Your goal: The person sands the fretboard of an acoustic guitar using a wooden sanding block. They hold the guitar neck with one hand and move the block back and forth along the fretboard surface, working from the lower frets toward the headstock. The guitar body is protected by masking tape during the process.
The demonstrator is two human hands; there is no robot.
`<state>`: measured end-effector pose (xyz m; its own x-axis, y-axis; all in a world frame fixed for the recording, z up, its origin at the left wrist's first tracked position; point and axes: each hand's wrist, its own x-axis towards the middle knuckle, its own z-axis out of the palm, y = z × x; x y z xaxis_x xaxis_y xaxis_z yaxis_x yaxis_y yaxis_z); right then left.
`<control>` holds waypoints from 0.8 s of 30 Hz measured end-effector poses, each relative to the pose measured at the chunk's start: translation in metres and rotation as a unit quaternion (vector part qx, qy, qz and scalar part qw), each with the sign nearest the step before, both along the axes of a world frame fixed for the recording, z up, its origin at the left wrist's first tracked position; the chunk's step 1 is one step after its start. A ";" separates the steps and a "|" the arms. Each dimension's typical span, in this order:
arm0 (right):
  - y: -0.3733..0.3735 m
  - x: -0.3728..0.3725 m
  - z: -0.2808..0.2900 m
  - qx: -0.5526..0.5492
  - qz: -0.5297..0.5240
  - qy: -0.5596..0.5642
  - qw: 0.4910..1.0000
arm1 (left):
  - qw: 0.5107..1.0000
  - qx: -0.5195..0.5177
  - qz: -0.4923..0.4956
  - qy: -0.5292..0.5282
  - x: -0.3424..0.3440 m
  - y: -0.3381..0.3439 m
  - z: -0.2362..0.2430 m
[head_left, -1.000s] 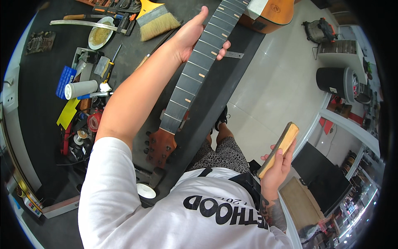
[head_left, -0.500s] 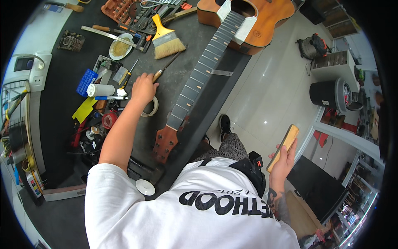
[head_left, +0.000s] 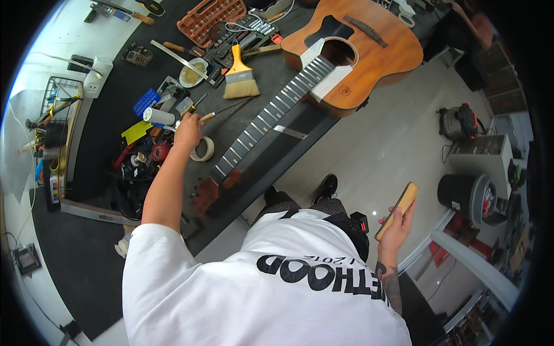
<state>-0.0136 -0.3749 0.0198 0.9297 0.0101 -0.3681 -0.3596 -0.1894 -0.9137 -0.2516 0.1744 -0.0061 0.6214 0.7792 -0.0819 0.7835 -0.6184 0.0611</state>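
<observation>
An acoustic guitar lies across the dark workbench (head_left: 115,98), with its orange body (head_left: 375,57) at the far right, its neck (head_left: 271,115) running diagonally, and its headstock (head_left: 205,193) nearest me. My left hand (head_left: 187,131) is stretched over the bench left of the neck and closed around a thin tool with a wooden handle (head_left: 206,117). A roll of pale tape (head_left: 202,149) lies just beside that hand. My right hand (head_left: 397,226) hangs out over the floor to my right and grips a wooden block (head_left: 398,209).
A wide paintbrush (head_left: 239,81) lies by the neck. An orange socket case (head_left: 210,16), a small dish (head_left: 192,73), a white cylinder (head_left: 158,116) and several loose tools crowd the bench's left part. A black bucket (head_left: 467,196) and a machine (head_left: 459,124) stand on the tiled floor.
My left hand has left the guitar neck, moved left to the tape roll and closed on the wooden-handled tool. My right hand has kept hold of the block.
</observation>
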 end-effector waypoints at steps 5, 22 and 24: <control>-0.021 0.073 0.010 -0.007 0.032 -0.034 0.999 | 0.978 0.105 0.040 0.176 0.011 0.011 -0.042; -0.054 -0.015 0.036 -0.066 -0.113 0.011 0.991 | 0.980 -0.176 0.085 -0.033 0.213 0.097 -0.048; -0.044 -0.036 0.040 -0.063 -0.129 0.007 0.990 | 0.962 -0.225 0.080 -0.128 0.200 0.112 -0.047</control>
